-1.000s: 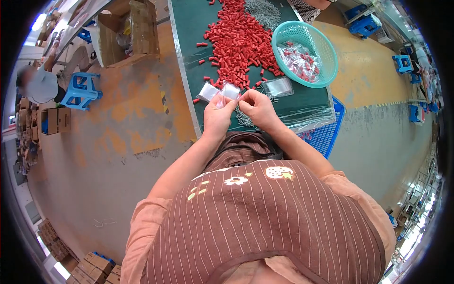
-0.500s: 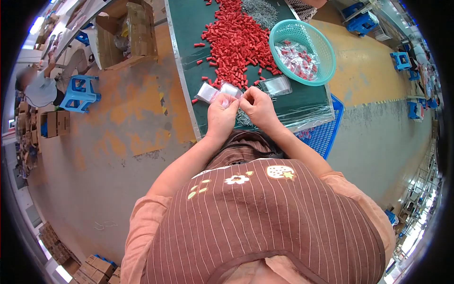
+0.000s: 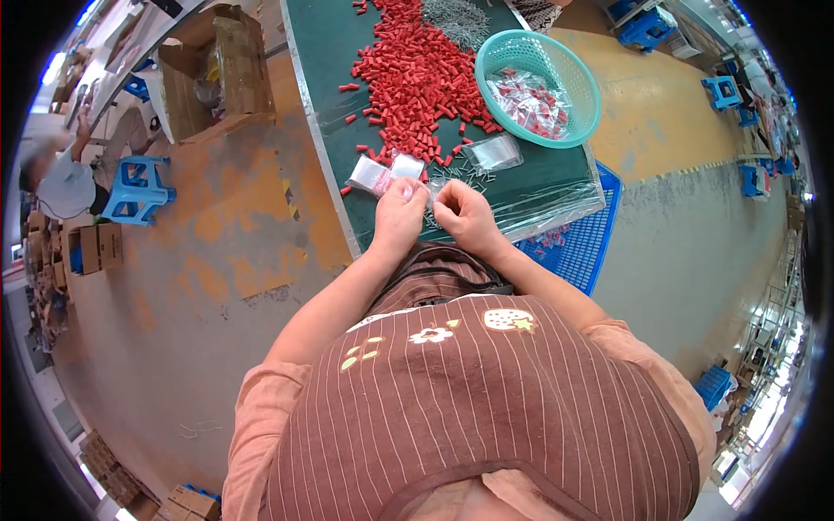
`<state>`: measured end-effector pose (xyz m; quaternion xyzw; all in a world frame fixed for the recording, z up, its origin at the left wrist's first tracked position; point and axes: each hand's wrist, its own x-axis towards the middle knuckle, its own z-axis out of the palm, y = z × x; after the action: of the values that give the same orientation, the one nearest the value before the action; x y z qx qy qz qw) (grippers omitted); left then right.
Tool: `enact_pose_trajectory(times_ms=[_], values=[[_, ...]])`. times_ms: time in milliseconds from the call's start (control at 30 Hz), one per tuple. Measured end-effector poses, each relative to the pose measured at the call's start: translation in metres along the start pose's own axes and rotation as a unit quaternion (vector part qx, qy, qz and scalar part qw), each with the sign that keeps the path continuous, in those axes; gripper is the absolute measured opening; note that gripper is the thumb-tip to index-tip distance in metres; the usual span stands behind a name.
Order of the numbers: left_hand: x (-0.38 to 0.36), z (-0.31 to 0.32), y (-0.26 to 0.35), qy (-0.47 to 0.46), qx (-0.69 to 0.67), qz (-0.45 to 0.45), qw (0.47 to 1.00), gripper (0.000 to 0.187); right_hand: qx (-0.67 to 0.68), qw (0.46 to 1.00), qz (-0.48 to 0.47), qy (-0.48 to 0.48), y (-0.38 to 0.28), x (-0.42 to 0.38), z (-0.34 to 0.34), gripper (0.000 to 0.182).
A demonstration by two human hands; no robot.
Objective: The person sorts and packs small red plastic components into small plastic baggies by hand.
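Note:
Close to the table's near edge, my left hand point(image 3: 400, 217) is closed on a small clear plastic bag point(image 3: 431, 193). Just to its right, my right hand point(image 3: 466, 215) has its fingers curled in a pinch at the bag's side; whatever lies between those fingertips is hidden. Stacks of clear zip bags lie beyond my hands: one bag stack point(image 3: 368, 176) at left, another bag stack point(image 3: 407, 166) beside it, and a third bag stack point(image 3: 495, 154) at right. Loose grey screws point(image 3: 479, 179) are scattered around and partly beneath my hands.
A large heap of red plastic plugs point(image 3: 413, 82) covers the green table point(image 3: 321, 52), with a pile of grey screws point(image 3: 458, 22) behind. A turquoise basket point(image 3: 584, 74) holds filled bags. Below the table's right corner sits a blue crate point(image 3: 595, 247). Another person point(image 3: 65, 182) is at far left.
My hands have drawn slightly apart, and clear plastic shows between them. The whole view has shifted a little, so the table and basket appear further left.

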<state>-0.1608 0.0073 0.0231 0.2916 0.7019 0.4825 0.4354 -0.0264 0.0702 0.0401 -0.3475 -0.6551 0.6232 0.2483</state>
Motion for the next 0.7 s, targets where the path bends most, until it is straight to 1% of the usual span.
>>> enact_pose_trajectory(times_ms=[67, 100, 133, 167, 200, 267, 300, 400, 433, 500, 600, 667, 700], values=[[0.003, -0.001, -0.011, 0.021, 0.012, 0.059, 0.998, 0.011, 0.041, 0.998, 0.018, -0.046, 0.014, 0.002, -0.005, 0.015], [0.003, -0.004, -0.008, 0.013, -0.020, 0.038, 0.999, 0.010, 0.016, 0.998, 0.036, -0.052, 0.017, 0.006, -0.012, 0.015], [0.003, -0.009, -0.004, 0.006, -0.052, 0.017, 0.998, 0.009, -0.056, 0.996, 0.057, -0.046, 0.020, 0.014, -0.023, 0.016], [0.003, -0.013, 0.000, -0.002, -0.084, -0.006, 0.996, 0.008, -0.171, 0.984, 0.045, -0.024, 0.029, 0.022, -0.035, 0.017], [0.003, -0.018, 0.001, 0.000, -0.067, -0.016, 0.998, 0.009, -0.283, 0.959, 0.032, -0.002, 0.042, 0.029, -0.044, 0.019], [0.005, -0.026, 0.003, 0.007, -0.033, -0.036, 0.999, 0.010, -0.372, 0.928, 0.007, 0.002, 0.068, 0.040, -0.054, 0.022], [0.003, -0.026, 0.010, 0.021, -0.031, -0.052, 0.998, 0.008, -0.416, 0.909, -0.007, 0.004, 0.069, 0.043, -0.054, 0.024], [0.006, -0.028, 0.003, 0.034, 0.004, 0.025, 0.999, 0.008, -0.469, 0.883, 0.025, -0.004, 0.070, 0.055, -0.040, 0.026], [0.007, -0.028, 0.002, 0.034, 0.006, 0.029, 0.999, 0.008, -0.482, 0.876, 0.002, 0.008, 0.064, 0.057, -0.033, 0.020], [0.006, -0.030, 0.004, 0.037, 0.010, 0.034, 0.999, 0.009, -0.499, 0.867, -0.007, -0.001, 0.075, 0.065, -0.024, 0.017], [0.003, -0.032, 0.015, 0.093, 0.090, 0.048, 0.990, 0.010, -0.501, 0.865, -0.021, -0.009, 0.084, 0.071, -0.020, 0.014], [0.003, -0.032, 0.018, 0.087, 0.056, 0.042, 0.994, 0.013, -0.493, 0.869, -0.016, -0.021, 0.090, 0.074, -0.025, 0.014], [0.003, -0.034, 0.018, 0.076, 0.051, 0.036, 0.995, 0.013, -0.467, 0.884, -0.023, -0.024, 0.089, 0.076, -0.030, 0.017]])
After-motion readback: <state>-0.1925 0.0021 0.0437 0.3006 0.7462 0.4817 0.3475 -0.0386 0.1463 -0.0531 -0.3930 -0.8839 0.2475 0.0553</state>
